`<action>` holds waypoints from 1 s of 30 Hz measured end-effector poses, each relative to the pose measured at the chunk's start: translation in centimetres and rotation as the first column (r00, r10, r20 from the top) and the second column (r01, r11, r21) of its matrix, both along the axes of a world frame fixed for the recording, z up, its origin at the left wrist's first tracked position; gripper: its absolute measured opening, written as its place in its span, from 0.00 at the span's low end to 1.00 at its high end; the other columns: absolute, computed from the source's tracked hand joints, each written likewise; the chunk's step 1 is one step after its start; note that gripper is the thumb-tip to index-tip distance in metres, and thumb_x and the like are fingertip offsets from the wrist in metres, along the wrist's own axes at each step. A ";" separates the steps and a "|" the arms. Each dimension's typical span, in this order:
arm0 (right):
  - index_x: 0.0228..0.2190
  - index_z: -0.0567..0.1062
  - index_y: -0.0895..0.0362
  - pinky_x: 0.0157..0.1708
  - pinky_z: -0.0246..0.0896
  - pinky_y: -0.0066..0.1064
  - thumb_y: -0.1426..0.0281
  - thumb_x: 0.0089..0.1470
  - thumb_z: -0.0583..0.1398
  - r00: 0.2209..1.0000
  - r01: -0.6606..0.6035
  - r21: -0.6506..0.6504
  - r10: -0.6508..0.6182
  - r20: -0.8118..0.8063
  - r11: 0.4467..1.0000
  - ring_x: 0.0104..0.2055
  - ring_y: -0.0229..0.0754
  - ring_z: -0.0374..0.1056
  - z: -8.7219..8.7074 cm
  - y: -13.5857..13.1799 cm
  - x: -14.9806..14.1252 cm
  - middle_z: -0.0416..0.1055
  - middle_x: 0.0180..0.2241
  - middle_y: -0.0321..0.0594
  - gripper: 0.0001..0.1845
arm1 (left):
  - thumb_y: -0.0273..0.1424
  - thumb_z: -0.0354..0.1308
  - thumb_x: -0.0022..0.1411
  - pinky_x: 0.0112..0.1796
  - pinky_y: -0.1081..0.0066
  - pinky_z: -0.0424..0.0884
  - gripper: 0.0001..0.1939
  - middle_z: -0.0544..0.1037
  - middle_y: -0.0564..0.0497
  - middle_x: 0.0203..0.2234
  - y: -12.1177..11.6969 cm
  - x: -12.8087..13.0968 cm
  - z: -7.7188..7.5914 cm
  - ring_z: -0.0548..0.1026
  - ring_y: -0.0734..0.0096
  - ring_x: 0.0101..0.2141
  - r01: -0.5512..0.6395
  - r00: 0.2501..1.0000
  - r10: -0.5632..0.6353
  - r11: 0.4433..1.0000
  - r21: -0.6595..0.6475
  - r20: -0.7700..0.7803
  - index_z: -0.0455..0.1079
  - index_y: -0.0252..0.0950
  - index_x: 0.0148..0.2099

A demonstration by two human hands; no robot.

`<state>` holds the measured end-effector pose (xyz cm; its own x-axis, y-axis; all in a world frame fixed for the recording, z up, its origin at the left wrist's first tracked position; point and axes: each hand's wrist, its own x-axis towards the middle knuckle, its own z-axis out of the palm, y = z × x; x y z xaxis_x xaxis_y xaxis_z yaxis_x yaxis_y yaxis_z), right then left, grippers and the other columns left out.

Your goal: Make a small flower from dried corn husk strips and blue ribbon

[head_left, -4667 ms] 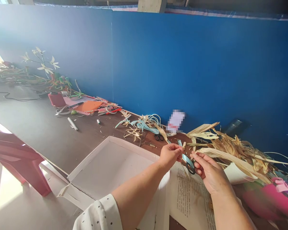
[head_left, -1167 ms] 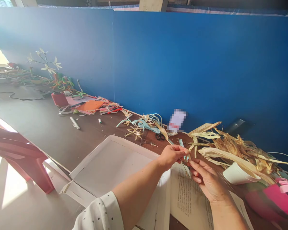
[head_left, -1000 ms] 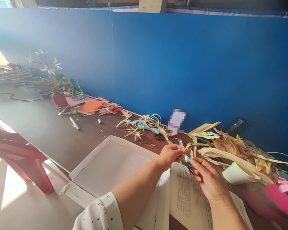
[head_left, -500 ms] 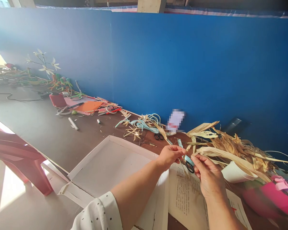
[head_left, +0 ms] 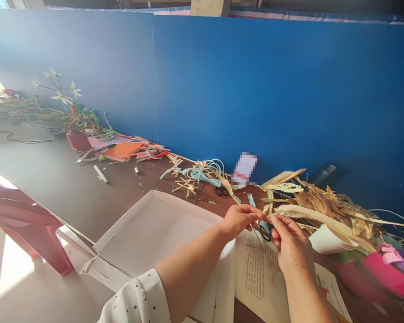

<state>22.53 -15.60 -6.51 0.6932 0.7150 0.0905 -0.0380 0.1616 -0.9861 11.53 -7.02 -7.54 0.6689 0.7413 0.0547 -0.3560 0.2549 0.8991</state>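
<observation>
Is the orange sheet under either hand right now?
No, the orange sheet lies well to the left, while the left hand and right hand are close together near the dried husks.

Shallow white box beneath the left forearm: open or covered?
Open: the white box shows its inside floor between low raised walls, and no lid lies over it.

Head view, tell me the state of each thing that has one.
Left hand, pinched on a thin pale strip
Right hand, curled, apparently holding black-ringed scissors
White cup, tipped on its side
Carton tray, open side up
Printed sheet, lying flat
White marker, lying down
Red chair, upright
Corn husks, heaped
White flowers, petals spread
</observation>
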 end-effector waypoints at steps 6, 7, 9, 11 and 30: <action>0.31 0.76 0.57 0.14 0.45 0.17 0.60 0.37 0.71 1.000 0.016 0.004 -0.016 -0.013 1.000 0.19 0.27 0.54 -0.1 0.1 0.1 0.70 0.25 0.36 0.20 | 0.40 0.67 0.42 0.21 0.77 0.59 0.19 0.70 0.53 0.21 -0.3 0.2 0.1 0.66 0.81 0.21 -0.033 0.998 0.035 0.999 0.032 -0.052 0.73 0.30 0.32; 0.31 0.76 0.57 0.14 0.44 0.17 0.60 0.37 0.71 1.000 0.019 0.005 -0.019 -0.014 1.000 0.19 0.27 0.54 -0.1 0.1 0.1 0.70 0.25 0.36 0.20 | 0.40 0.67 0.42 0.21 0.78 0.59 0.19 0.70 0.53 0.21 -0.3 0.2 0.1 0.66 0.81 0.21 -0.043 0.997 0.044 0.998 0.035 -0.057 0.73 0.30 0.32; 0.31 0.76 0.58 0.14 0.44 0.17 0.61 0.36 0.71 1.000 0.026 0.009 -0.026 -0.015 1.000 0.19 0.27 0.54 -0.1 0.2 0.0 0.71 0.26 0.37 0.20 | 0.40 0.67 0.42 0.20 0.78 0.59 0.19 0.70 0.53 0.21 -0.4 0.2 0.1 0.66 0.81 0.21 -0.054 0.997 0.056 0.998 0.042 -0.061 0.73 0.29 0.32; 0.31 0.76 0.58 0.14 0.44 0.17 0.61 0.36 0.71 0.999 0.034 0.013 -0.033 -0.015 0.999 0.19 0.27 0.54 -0.1 0.3 0.0 0.71 0.27 0.37 0.20 | 0.40 0.67 0.42 0.20 0.78 0.59 0.18 0.70 0.53 0.21 -0.4 0.2 0.1 0.66 0.81 0.21 -0.058 0.996 0.061 0.997 0.050 -0.065 0.74 0.29 0.32; 0.31 0.76 0.58 0.14 0.44 0.18 0.61 0.37 0.71 1.000 0.023 0.015 -0.023 -0.001 1.000 0.20 0.28 0.53 0.1 0.1 -0.3 0.70 0.25 0.36 0.19 | 0.44 0.69 0.38 0.20 0.78 0.59 0.23 0.71 0.54 0.20 -0.5 0.2 0.3 0.67 0.80 0.21 -0.040 0.996 0.044 0.998 0.053 -0.078 0.71 0.31 0.30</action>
<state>22.21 -15.55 -6.38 0.7095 0.6975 0.1006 -0.0345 0.1769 -0.9836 11.70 -7.56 -7.23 0.6413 0.7661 0.0415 -0.2924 0.1940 0.9364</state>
